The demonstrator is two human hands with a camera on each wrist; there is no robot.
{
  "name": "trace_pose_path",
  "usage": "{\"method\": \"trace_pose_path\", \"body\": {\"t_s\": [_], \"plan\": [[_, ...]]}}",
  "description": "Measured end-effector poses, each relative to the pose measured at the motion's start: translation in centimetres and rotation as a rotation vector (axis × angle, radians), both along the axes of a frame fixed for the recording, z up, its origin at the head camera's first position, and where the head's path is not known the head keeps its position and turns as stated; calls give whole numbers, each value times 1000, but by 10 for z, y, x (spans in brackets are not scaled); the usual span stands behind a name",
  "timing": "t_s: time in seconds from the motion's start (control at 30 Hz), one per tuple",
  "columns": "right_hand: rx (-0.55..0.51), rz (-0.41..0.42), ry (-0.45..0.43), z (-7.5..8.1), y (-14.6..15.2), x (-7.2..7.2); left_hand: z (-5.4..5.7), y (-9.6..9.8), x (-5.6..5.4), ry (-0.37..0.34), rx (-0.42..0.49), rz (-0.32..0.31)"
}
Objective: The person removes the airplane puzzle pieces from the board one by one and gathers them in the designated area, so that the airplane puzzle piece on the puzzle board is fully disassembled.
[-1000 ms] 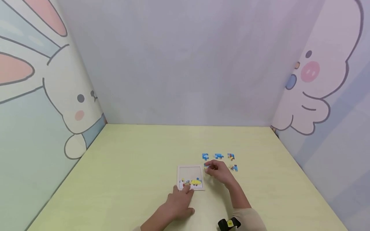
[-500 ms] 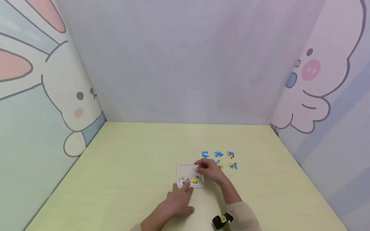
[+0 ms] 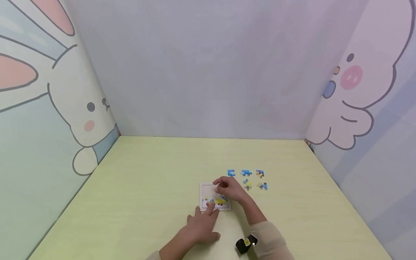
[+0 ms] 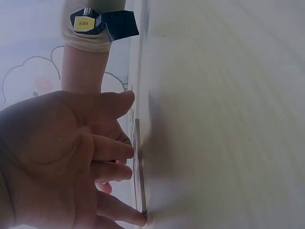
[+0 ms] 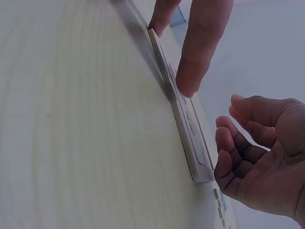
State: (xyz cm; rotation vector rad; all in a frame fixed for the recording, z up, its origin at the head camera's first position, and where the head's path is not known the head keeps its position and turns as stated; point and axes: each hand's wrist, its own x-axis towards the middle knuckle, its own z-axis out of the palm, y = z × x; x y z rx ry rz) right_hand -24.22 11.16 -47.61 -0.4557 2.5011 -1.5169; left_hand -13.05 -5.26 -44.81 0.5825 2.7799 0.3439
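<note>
A square puzzle tray [image 3: 200, 196] with a pale rim lies on the table, its lower part filled with picture pieces, including a yellow shape [image 3: 220, 201]. My left hand [image 3: 202, 227] spreads its fingers over the near edge of the tray, two fingertips resting on it; in the left wrist view the left hand [image 4: 52, 157] shows its palm side. Over the upper right of the tray hovers my right hand [image 3: 232, 189], thumb and index finger pinched together. The puzzle piece between them is hidden behind the fingers. In the right wrist view the right hand [image 5: 262, 152] has its other fingers curled.
Several loose puzzle pieces lie in two rows right of the tray, among them a blue piece [image 3: 246, 173], a red-and-blue piece [image 3: 260, 173] and a yellow piece [image 3: 247, 185]. Walls with cartoon animals enclose the pale table [image 3: 146, 173].
My right hand has moved left from the loose pieces to above the tray, carrying a puzzle piece. The left hand has stayed on the tray's near edge.
</note>
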Motion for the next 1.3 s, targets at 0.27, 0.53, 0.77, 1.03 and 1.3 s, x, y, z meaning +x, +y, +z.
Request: {"method": "trace_pose_path", "body": {"t_s": [0.27,0.53,0.77,1.03,1.3], "plan": [[44,77,7,-1,-5,-5,1,4,0,-24,-43,7],[68,187,-22,-2,-9,-6,-3,6,0,-11,-37,14],[137,250,-35,0,-14,-9,-6,10,1,101,-123,0],[210,284,-26,1,-21,-15,-5,11,3,121,-137,4],[229,294,-59,0,-26,-15,-4,12,2,55,-110,21]]}}
